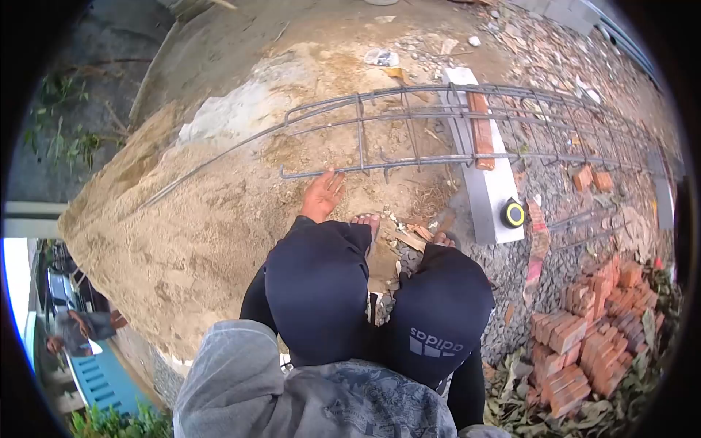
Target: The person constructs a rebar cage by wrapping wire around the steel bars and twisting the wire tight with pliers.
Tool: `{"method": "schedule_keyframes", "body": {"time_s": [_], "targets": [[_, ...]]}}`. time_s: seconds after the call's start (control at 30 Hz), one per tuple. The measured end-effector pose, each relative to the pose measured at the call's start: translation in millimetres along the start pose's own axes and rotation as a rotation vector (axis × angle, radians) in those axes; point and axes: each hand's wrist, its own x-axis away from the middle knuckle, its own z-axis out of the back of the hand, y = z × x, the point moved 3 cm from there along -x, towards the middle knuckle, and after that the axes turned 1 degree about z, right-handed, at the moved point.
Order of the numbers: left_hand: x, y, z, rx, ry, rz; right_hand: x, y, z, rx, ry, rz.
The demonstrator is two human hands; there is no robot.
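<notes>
My left hand (pixel 323 197) reaches out past my left knee, its fingers spread and the fingertips right at the lowest long bar of a rebar cage (pixel 420 160). The cage, long bars tied with square stirrups, runs from the sand to the far right. Under it lies a pale rectangular beam (pixel 488 197), with a red brick (pixel 480 131) on top beneath the upper bars. A round black and yellow tape measure (pixel 514 214) sits on the beam's near end. My right hand is out of view.
A sand pile (pixel 182 241) rises on the left. Stacked red bricks (pixel 577 339) stand at lower right among dry leaves. Gravel and rubble cover the ground on the right. Wood scraps (pixel 412 237) lie by my feet. Another person (pixel 80 328) is at far left near a blue panel (pixel 109 376).
</notes>
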Motion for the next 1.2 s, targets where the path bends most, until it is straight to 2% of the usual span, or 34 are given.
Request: {"method": "schedule_keyframes", "body": {"time_s": [0.1, 0.17, 0.3, 0.4, 0.47, 0.6, 0.7, 0.83, 0.93, 1.0, 1.03, 1.1, 1.2], "targets": [[-9.5, -10.4, 4.8, 0.066, -0.045, -0.056, 11.9, -29.9, 21.8, -0.007, 0.091, 0.097], [-11.4, -13.1, 5.6, 0.058, -0.022, -0.077, 21.8, -67.7, 24.4, -0.095, 0.068, 0.217], [-19.0, -16.0, 11.1, 0.083, -0.036, -0.076, 42.5, -155.3, -8.3, -0.308, -0.245, 0.327], [-21.6, -14.3, 10.1, 0.065, 0.003, -0.080, 53.9, -207.2, -46.4, -0.430, -0.507, 0.251], [-24.3, -14.8, 12.7, 0.067, -0.015, -0.083, 56.5, -229.7, -71.3, -0.492, -0.602, 0.167], [-23.7, -16.5, 13.2, 0.098, -0.027, -0.065, 48.7, -242.5, -89.6, -0.594, -0.601, 0.041], [-17.2, -16.0, 10.2, 0.117, -0.039, -0.041, 39.4, -241.5, -59.4, -0.652, -0.543, 0.047], [-15.4, -14.6, 7.6, 0.159, -0.042, -0.019, 35.0, -272.8, 36.5, -0.701, -0.497, 0.138], [-11.4, -17.9, 6.9, 0.139, -0.046, -0.034, 30.8, -349.9, 92.7, -0.612, -0.551, 0.304], [-11.6, -19.4, 7.0, 0.181, -0.054, 0.002, 36.1, -422.0, 99.2, -0.441, -0.654, 0.391], [-11.5, -19.6, 7.2, 0.197, -0.055, 0.019, 39.0, -451.4, 94.8, -0.343, -0.713, 0.424], [-5.5, -18.0, 2.5, 0.179, -0.021, 0.048, 55.6, -505.4, 73.6, 0.100, -0.702, 0.586], [-4.1, -19.2, -2.1, 0.176, -0.037, 0.070, 37.8, -528.3, -4.9, 0.396, -0.700, 0.984]]}}
